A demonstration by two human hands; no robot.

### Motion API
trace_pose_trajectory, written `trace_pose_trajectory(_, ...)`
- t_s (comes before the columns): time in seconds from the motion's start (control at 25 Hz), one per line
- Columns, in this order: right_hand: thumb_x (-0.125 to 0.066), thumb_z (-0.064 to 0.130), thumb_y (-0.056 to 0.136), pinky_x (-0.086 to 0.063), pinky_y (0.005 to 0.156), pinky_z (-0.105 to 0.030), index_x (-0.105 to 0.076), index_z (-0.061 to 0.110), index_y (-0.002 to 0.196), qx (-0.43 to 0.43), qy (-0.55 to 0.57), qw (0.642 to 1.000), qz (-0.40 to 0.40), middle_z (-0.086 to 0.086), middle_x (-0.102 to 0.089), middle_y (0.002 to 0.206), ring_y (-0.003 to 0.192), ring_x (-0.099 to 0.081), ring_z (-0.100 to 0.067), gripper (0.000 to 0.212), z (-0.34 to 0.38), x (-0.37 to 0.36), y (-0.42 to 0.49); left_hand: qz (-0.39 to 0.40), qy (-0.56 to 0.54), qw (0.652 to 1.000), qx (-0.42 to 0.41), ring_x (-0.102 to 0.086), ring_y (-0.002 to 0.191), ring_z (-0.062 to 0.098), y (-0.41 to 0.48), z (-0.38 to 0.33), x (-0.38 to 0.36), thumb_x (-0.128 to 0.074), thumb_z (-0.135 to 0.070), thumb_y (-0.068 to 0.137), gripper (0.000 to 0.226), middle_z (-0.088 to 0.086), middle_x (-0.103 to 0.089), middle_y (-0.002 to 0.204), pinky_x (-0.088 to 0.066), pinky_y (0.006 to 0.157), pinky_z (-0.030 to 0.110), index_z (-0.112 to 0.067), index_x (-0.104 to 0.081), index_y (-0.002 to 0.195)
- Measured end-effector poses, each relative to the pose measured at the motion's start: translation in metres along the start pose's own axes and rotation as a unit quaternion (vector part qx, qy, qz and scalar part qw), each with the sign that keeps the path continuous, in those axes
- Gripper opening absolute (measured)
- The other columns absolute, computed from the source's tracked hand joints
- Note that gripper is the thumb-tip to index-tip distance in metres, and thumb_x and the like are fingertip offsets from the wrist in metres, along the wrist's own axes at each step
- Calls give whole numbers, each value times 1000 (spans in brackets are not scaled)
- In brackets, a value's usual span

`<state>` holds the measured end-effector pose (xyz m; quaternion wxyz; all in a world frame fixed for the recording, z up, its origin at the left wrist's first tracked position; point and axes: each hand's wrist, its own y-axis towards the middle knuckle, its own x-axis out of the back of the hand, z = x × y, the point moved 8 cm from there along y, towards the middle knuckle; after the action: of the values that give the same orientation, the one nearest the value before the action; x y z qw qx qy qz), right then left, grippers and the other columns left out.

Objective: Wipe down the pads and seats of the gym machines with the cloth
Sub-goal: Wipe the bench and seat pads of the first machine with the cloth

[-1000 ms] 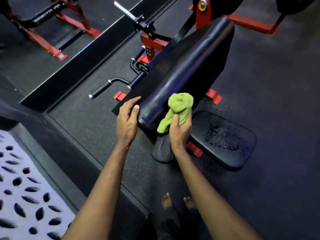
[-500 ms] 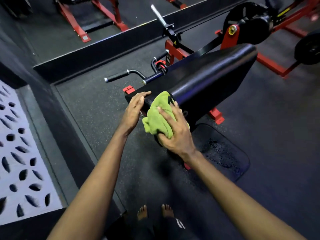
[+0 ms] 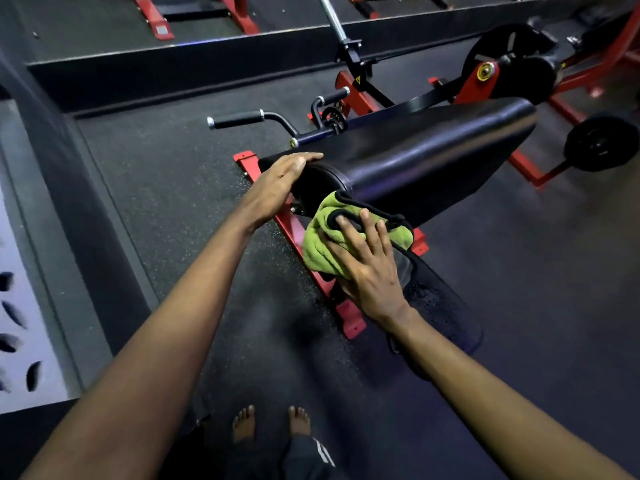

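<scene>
While my left hand is lying flat, fingers straight, on the pad at its near end, I am pressing the green cloth against that end's lower edge with my right hand, fingers spread; the pad's length is running away rightward.

reaching forward with both bare arms. stretching the left arm almost straight and laying the left hand palm down, fingers together. extending the right arm and pressing the right hand flat, back facing up, fingers spread and straight, thumb hidden. standing with bare feet side by side.
</scene>
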<state>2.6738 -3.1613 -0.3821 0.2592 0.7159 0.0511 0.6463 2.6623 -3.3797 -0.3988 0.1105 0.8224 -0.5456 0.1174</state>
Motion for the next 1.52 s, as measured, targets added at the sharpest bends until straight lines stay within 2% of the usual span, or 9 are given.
trace_pose_trajectory(0.24, -68, 4, 81, 1, 125, -57, -52, 14, 146, -15, -137, 990, 33, -7, -27, 166, 155, -3, -39, 68, 33, -3, 33, -14, 30, 999, 4, -40, 138, 8, 9, 25, 15, -20, -54, 106, 47, -11, -46, 149, -30, 117, 40, -46, -55, 136)
trace_pose_trajectory(0.44, -53, 16, 87, 3, 126, -50, -53, 13, 145, 58, -182, 975, 115, -7, -35, 163, 155, -10, -33, 58, 35, -21, 2, -36, 13, 999, -10, -40, 133, 2, 8, 27, 12, -25, -43, 109, 42, -12, -48, 146, -29, 108, 25, -37, -57, 136)
trace_pose_trajectory(0.6, -52, 3, 77, 10, 124, -52, -54, 0, 141, -11, -219, 967, 130, -19, -38, 159, 155, -11, -37, 64, 49, -37, 37, -58, -21, 998, 3, -43, 134, 4, 10, 35, 12, -27, -49, 106, 41, -16, -51, 142, -32, 116, 38, -44, -61, 130)
trace_pose_trajectory(0.88, -34, 16, 88, -1, 125, -54, -56, 1, 139, -12, -195, 973, 120, -17, -38, 159, 153, -19, -34, 58, 35, -6, 21, -60, -74, 995, 17, -47, 131, 4, 7, 36, 11, -29, -55, 102, 44, -17, -54, 138, -37, 114, 45, -43, -64, 126)
trace_pose_trajectory(1.0, -43, 12, 86, 4, 124, -52, -53, 0, 142, -6, -236, 964, 126, -18, -40, 157, 153, -18, -35, 57, 47, -29, 42, -77, -105, 991, 5, -49, 130, 5, 9, 40, 10, -30, -57, 100, 46, -16, -55, 135, -42, 110, 51, -41, -66, 124)
trace_pose_trajectory(1.12, -56, 12, 80, -4, 126, -48, -54, -1, 141, 44, -245, 952, 176, -19, -42, 156, 152, -25, -35, 62, 56, -49, 41, -68, -98, 993, 6, -47, 130, 2, 8, 34, 12, -29, -53, 101, 48, -16, -55, 135, -39, 113, 46, -36, -65, 127)
trace_pose_trajectory(1.32, -40, 13, 87, -18, 123, -47, -59, 1, 136, 71, -156, 965, 196, -18, -48, 152, 149, -36, -33, 54, 50, -26, 27, -56, -123, 991, 19, -36, 143, 11, 4, 31, 6, -30, -52, 104, 45, -9, -45, 150, -31, 118, 49, -36, -58, 136)
trace_pose_trajectory(1.44, -58, 11, 85, -19, 123, -47, -59, 3, 137, 35, -147, 979, 134, -16, -48, 152, 149, -33, -32, 53, 40, 11, 44, -89, -152, 983, 50, -19, 149, 7, -7, 34, -3, -33, -31, 110, 45, 1, -26, 163, -15, 121, 27, -18, -39, 152)
trace_pose_trajectory(1.52, -68, 11, 74, -20, 122, -49, -58, 3, 138, 17, -159, 977, 140, -16, -47, 152, 149, -33, -33, 65, 38, 20, 62, -139, -224, 958, 113, -25, 150, 17, -30, 51, -21, -37, -24, 109, 47, 9, -29, 162, -15, 124, 32, -7, -35, 152)
